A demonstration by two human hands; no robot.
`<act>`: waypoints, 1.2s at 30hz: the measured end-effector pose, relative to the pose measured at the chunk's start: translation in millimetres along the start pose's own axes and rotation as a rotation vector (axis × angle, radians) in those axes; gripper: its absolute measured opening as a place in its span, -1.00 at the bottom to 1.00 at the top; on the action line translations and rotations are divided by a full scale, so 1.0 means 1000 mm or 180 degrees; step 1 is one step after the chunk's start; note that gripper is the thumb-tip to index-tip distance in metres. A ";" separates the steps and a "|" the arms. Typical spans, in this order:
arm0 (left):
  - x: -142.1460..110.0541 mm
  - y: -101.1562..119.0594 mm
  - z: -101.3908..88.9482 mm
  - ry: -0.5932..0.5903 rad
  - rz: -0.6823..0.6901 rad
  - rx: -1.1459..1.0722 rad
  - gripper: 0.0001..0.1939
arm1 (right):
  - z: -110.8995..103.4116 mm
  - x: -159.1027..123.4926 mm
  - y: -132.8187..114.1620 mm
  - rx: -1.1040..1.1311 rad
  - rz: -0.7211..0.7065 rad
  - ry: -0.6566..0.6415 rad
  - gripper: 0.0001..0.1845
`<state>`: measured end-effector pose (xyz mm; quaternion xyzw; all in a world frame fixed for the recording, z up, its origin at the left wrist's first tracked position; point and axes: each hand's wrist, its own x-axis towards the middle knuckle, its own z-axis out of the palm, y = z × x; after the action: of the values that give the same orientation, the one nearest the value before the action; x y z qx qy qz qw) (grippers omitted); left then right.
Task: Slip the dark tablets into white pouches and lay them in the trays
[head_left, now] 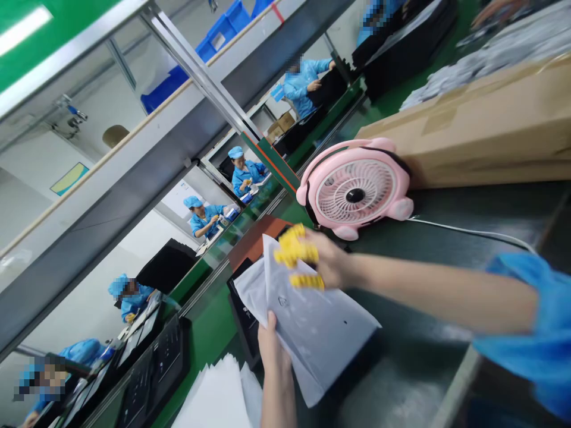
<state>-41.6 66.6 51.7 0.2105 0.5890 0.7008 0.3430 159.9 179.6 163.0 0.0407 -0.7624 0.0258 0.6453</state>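
Observation:
A translucent white plastic bag (316,333) with a small printed triangular mark lies tilted in front of me, its flap folded out at the left. From below, my left hand (273,351) pinches the bag's lower left edge, thumb on top. Yellow finger cots cover the fingers of my right hand (319,257), which is closed at the bag's upper edge. That hand is slightly smeared by motion. Whatever may be inside the bag is hidden. Under its left side, a black panel (244,324) shows partly.
A pink fan (354,193) stands beyond my right hand, its white cable (473,229) trailing right. Behind it is a long cardboard box (482,128). White sheets (218,398) lie at the bottom. Black panels (154,368) sit along the green line, with several co-workers farther off.

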 end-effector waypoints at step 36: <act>0.262 -0.001 0.103 -0.0054 0.1212 0.2917 -0.80 | 0.083 -0.179 0.051 -0.0668 0.2379 -0.0721 -0.80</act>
<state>-146.3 327.7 44.7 0.4492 0.7848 0.4183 0.0859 103.3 228.1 -26.6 -0.3029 -0.7895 0.1760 0.5040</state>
